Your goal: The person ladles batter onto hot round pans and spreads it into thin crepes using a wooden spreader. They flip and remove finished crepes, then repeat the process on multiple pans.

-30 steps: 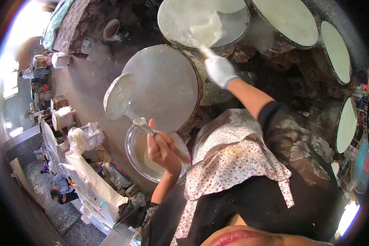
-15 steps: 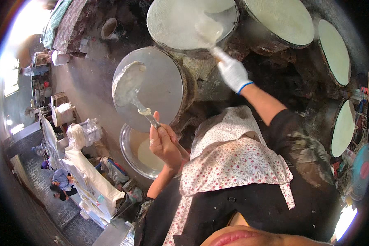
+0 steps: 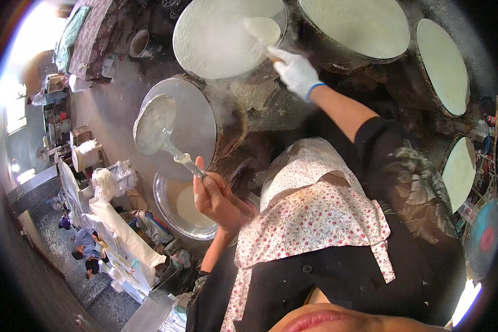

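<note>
My bare left hand [image 3: 214, 202] is closed round the handle of a metal ladle [image 3: 156, 124], its wide bowl coated in pale batter. The ladle hangs over a flat grey round griddle [image 3: 202, 110]. Below it stands a metal basin [image 3: 161, 200] with creamy batter. In a white glove, my right hand [image 3: 297, 73] grips the short handle of a spreading paddle [image 3: 263, 30]. The paddle's pale, rounded head lies on white batter covering a far round griddle [image 3: 218, 41]. Steam blurs its edge, and a grey strip shows at that griddle's right rim.
More round griddles with white batter curve along the right, among them a far one [image 3: 359, 25], a side one [image 3: 442, 66] and a lower one [image 3: 460, 174]. A fan [image 3: 484, 238] stands at the lower right. A bucket [image 3: 144, 44] sits far left; people work beyond a cloth-covered table [image 3: 124, 227].
My right hand has drawn the paddle left and away from me across the far griddle; batter covers more of its surface. My left hand still holds the ladle. The view has shifted slightly.
</note>
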Motion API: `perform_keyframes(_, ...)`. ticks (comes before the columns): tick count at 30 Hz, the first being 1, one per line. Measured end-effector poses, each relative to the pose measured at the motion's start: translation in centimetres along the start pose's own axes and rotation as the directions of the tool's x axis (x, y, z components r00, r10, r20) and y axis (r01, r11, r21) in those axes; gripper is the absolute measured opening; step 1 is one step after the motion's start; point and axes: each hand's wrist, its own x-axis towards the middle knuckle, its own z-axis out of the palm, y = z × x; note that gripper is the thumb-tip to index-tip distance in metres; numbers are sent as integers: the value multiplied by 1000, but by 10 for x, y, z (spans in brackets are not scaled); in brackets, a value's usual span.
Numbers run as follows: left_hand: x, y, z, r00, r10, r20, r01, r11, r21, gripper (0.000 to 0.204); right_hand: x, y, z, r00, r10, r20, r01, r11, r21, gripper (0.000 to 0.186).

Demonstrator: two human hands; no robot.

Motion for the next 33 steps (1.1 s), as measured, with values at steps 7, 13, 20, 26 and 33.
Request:
perform_keyframes(7, -5, 7, 27, 999, -22, -33, 22, 1000, -9, 42, -1, 16, -26, 991, 49, 128, -19, 974, -225, 51)
perform_keyframes(13, -2, 11, 54, 996, -67, -58, 64, 996, -62, 44, 0, 19, -30, 960, -159, 229, 155, 987, 34, 48)
perform_keyframes(20, 18, 11, 76, 995, -95, -42, 93, 994, -55, 43, 47, 61, -50, 980, -191, -60, 186, 979, -85, 45)
perform_keyframes(26, 31, 12, 80, 978, -185, 96, 189, 982, -32, 45, 44, 55, -52, 923, 61, 381, 5, 985, -170, 47)
perform_keyframes(33, 52, 14, 71, 928, -245, 280, 283, 953, -104, 51, 1, 64, -15, 962, 57, -265, -21, 990, 139, 49)
